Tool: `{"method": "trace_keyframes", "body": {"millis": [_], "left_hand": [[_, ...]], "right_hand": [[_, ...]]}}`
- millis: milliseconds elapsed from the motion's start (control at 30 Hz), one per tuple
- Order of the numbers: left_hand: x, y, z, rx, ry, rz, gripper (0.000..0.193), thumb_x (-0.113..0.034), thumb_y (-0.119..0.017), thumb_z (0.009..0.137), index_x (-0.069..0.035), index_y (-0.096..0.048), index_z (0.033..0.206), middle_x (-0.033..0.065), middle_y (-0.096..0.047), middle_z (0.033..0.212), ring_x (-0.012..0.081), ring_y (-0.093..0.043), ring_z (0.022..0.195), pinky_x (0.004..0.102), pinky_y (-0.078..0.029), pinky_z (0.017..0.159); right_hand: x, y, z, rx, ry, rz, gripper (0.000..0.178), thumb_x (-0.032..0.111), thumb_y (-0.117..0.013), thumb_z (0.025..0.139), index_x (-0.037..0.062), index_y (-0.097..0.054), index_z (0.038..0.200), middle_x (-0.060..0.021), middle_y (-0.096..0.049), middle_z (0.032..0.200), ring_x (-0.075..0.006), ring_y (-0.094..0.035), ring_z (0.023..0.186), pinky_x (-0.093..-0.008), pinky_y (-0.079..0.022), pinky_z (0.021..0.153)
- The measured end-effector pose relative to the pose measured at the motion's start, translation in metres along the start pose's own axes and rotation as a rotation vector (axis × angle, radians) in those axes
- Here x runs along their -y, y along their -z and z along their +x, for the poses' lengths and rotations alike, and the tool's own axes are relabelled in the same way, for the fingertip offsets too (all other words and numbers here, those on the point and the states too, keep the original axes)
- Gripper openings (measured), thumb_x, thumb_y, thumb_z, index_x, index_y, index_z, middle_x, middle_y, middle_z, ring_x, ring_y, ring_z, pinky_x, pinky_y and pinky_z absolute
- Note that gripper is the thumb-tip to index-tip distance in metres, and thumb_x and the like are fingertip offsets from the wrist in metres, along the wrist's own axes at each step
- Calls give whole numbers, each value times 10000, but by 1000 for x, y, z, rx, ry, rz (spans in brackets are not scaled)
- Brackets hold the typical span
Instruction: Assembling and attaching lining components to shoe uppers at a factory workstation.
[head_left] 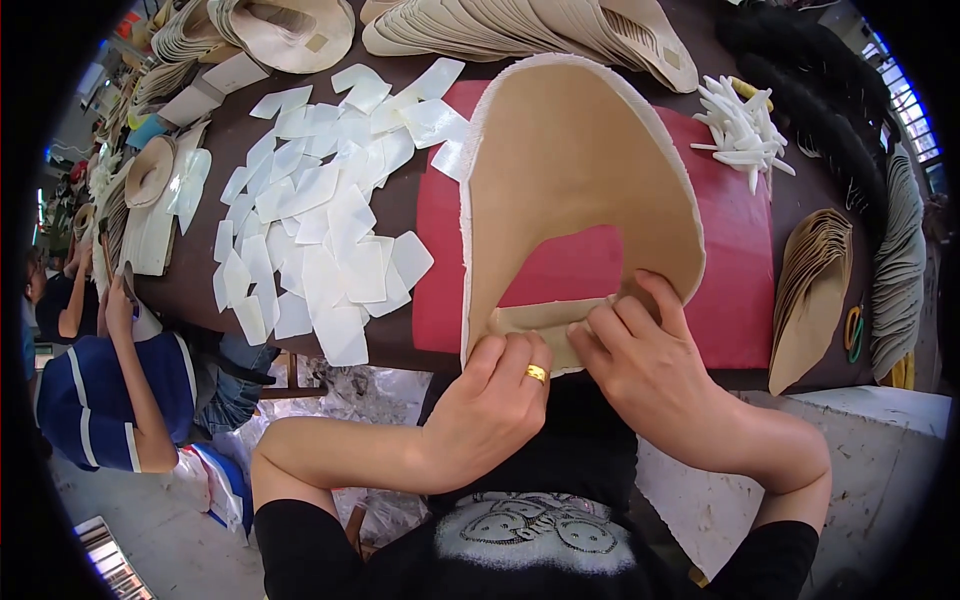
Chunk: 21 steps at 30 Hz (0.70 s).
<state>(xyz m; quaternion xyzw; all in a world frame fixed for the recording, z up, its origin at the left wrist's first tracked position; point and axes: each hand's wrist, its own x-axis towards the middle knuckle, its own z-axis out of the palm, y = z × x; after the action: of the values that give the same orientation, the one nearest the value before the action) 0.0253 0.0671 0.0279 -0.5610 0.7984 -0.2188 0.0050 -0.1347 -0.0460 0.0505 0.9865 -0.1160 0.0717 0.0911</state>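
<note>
In front of me stands a tan leather upper (580, 150), bowed into a tall curve with a fuzzy whitish edge. Red backing shows through the gap near its bottom. My left hand (488, 405), with a gold ring on one finger, pinches the left side of the near edge. My right hand (645, 350) grips the same edge further right, fingertips pressed on it. Between them the near edge is turned into a narrow flap (555, 315). What lies under my fingertips is hidden.
A red mat (735, 260) lies beneath the upper on the dark table (390, 345). White translucent pieces (320, 200) are spread left. White sticks (742, 125) lie far right. Stacked tan pieces (815, 290) and green-handled scissors (853, 332) sit right. Another person (120, 400) works at left.
</note>
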Motion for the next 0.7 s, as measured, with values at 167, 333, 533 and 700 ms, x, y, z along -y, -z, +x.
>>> {"method": "trace_keyframes", "body": {"millis": [167,333,533,700], "left_hand": [[-1,-15,0,-186,22,-211,259,-104,-678,745,-37,-682,995,59,-579,955,166,-521,762,294,-370,804],[-4,-22,-13,-361,160,-330,229,-105,-702,760,-55,-689,983,39,-609,1001,137,-588,810,298,-379,805],[-5,-26,-33,-387,115,-249,206,-97,-728,766,-78,-695,968,22,-629,1054,117,-635,872,286,-374,813],[-15,-30,-27,-445,226,-385,218,-54,-738,744,-95,-700,955,15,-638,1066,115,-649,875,274,-379,816]], "right_hand": [[1,15,-5,-1,75,-80,199,91,-621,774,12,-645,955,-79,-528,870,-226,-509,759,-455,-320,1078],[6,2,-24,-182,115,-75,226,64,-588,775,-30,-663,967,-139,-619,978,-259,-596,908,-415,-387,1071],[5,-13,-40,-272,224,-343,286,53,-561,800,-34,-673,1048,-140,-661,1112,-245,-625,1033,-358,-399,1060],[4,-8,-34,-264,299,-426,289,97,-567,833,17,-678,1088,-94,-670,1113,-209,-634,1039,-357,-295,1089]]}}
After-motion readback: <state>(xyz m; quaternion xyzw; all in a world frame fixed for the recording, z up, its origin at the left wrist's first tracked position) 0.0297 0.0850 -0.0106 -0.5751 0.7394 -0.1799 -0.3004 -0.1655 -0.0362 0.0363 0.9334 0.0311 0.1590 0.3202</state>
